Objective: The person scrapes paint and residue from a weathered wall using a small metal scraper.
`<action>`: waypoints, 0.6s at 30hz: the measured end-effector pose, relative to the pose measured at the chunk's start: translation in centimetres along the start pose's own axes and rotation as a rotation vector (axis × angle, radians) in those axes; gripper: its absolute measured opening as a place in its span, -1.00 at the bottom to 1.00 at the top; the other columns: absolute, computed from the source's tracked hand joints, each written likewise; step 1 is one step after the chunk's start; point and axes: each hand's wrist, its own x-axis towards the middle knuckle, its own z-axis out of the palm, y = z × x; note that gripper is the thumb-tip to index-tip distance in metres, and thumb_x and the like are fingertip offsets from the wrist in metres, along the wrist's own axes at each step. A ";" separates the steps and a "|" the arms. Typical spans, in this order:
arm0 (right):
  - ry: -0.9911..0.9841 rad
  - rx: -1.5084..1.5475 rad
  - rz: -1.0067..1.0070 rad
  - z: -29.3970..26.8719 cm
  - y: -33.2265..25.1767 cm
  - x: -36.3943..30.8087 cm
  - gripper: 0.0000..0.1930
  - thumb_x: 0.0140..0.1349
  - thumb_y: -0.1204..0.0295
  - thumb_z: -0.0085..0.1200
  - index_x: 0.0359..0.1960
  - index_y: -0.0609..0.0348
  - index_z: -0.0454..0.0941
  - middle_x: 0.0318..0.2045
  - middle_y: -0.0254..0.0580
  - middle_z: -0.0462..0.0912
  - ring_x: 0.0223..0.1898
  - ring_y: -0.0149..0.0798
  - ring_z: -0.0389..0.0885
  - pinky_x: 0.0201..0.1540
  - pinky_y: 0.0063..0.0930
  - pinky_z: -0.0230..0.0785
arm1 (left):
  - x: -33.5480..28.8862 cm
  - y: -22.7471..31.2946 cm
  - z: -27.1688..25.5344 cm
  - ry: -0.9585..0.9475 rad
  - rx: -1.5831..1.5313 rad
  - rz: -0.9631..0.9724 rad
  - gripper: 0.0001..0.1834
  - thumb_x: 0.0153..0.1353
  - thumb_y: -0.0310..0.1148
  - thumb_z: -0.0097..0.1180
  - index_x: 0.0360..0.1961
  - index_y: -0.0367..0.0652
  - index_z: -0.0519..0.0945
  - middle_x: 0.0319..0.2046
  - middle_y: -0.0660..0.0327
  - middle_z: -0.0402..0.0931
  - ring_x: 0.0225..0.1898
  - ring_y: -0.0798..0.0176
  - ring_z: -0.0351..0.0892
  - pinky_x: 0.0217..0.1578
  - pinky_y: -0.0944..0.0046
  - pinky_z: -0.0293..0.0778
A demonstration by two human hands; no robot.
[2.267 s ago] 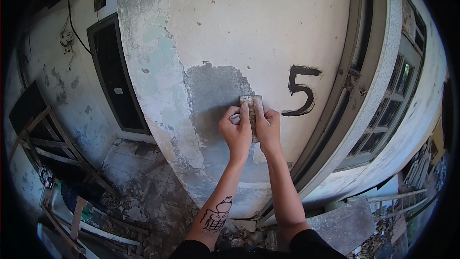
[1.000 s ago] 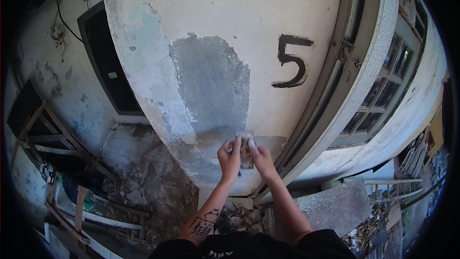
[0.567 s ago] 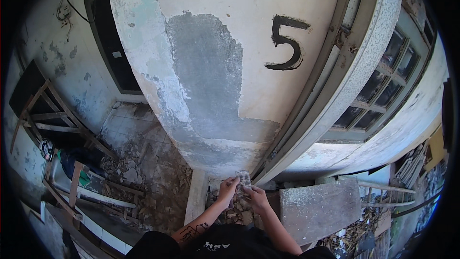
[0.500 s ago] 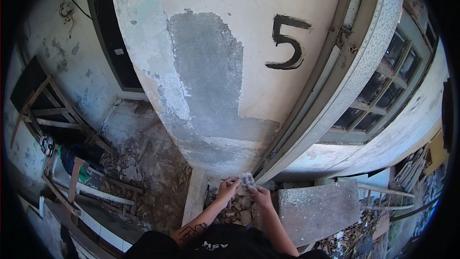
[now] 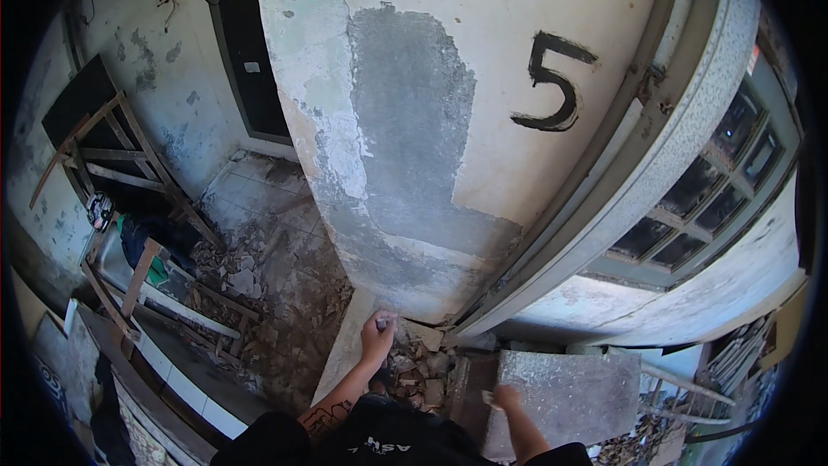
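Observation:
My left hand (image 5: 377, 342) is closed near the foot of the peeling wall (image 5: 414, 121), above the rubble. Something small and greyish shows at its fingers, too small to name. My right hand (image 5: 509, 399) is lower and to the right, over the near left part of a speckled grey slab (image 5: 573, 388). Its fingers are closed, with a small pale bit showing at their left side; I cannot make out what it is. The wall carries a large grey patch (image 5: 410, 103) amid flaking white paint and a black painted figure (image 5: 556, 82).
Broken rubble (image 5: 427, 362) lies between my hands, beside a pale concrete sill (image 5: 343, 349). A worn door frame (image 5: 604, 181) rises at the right, with a paned window (image 5: 707, 194) beyond. Wooden frames (image 5: 129, 147) and debris (image 5: 246, 276) stand and lie at the left.
My hands, together at a greyish crumpled piece before, have parted. The left has shifted left; the right has dropped down and right. The view has turned, so the wall sits further right.

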 end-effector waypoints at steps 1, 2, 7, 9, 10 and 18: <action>0.016 0.057 -0.060 0.7 -1.3 0.7 -0.64 -0.09 0.21 0.18 -0.21 0.00 0.58 -0.22 -0.01 0.60 -0.12 -0.01 0.56 -0.12 -0.15 0.44 | -0.2 0.1 0.5 0.000 0.062 0.017 -0.84 0.12 -0.47 0.00 -0.26 -0.17 0.54 -0.61 0.28 0.47 -0.57 0.41 0.45 -0.49 0.43 0.34; 0.161 0.248 -0.149 0.0 -3.5 0.7 -0.72 -0.10 0.23 0.17 -0.29 -0.04 0.59 -0.24 0.00 0.60 -0.17 0.04 0.56 -0.17 -0.11 0.44 | -0.5 0.1 0.5 0.007 0.054 0.018 -0.84 0.12 -0.47 0.00 -0.26 -0.17 0.54 -0.61 0.28 0.47 -0.57 0.41 0.45 -0.49 0.43 0.34; 0.176 1.510 -0.427 -14.8 -16.9 -3.4 -0.78 0.16 0.30 0.07 -0.35 0.24 0.50 -0.45 -0.21 0.58 -0.44 -0.44 0.49 -0.40 -0.54 0.39 | 0.7 1.5 -0.7 -0.033 0.039 -0.014 -0.85 0.18 -0.41 0.02 -0.23 -0.17 0.50 -0.57 0.27 0.49 -0.66 0.48 0.39 -0.65 0.45 0.31; 0.090 1.774 -0.476 -23.2 -20.1 -7.2 -0.85 0.23 0.40 -0.02 -0.30 0.24 0.46 -0.47 -0.28 0.56 -0.47 -0.43 0.51 -0.50 -0.58 0.34 | 2.3 3.9 -1.1 -0.035 0.007 0.048 -0.84 0.18 -0.38 0.04 -0.23 -0.18 0.51 -0.57 0.27 0.48 -0.65 0.48 0.40 -0.63 0.44 0.30; 0.043 1.929 -0.566 -25.9 -20.8 -7.6 -0.86 0.25 0.42 -0.04 -0.21 0.19 0.40 -0.45 -0.28 0.54 -0.50 -0.41 0.52 -0.57 -0.57 0.29 | 3.3 5.6 -0.8 -0.056 -0.027 0.112 -0.83 0.18 -0.36 0.06 -0.24 -0.19 0.52 -0.57 0.28 0.48 -0.63 0.49 0.41 -0.61 0.43 0.29; 0.065 1.918 -0.902 -38.4 -24.8 -12.0 -0.67 0.27 0.50 -0.08 0.05 0.07 0.20 -0.09 -0.20 0.46 -0.18 -0.31 0.54 -0.31 -0.31 0.50 | 7.0 19.0 -0.5 -0.147 -0.214 0.443 -0.80 0.21 -0.38 0.08 -0.16 -0.21 0.49 -0.57 0.42 0.39 -0.61 0.61 0.27 -0.68 0.54 0.21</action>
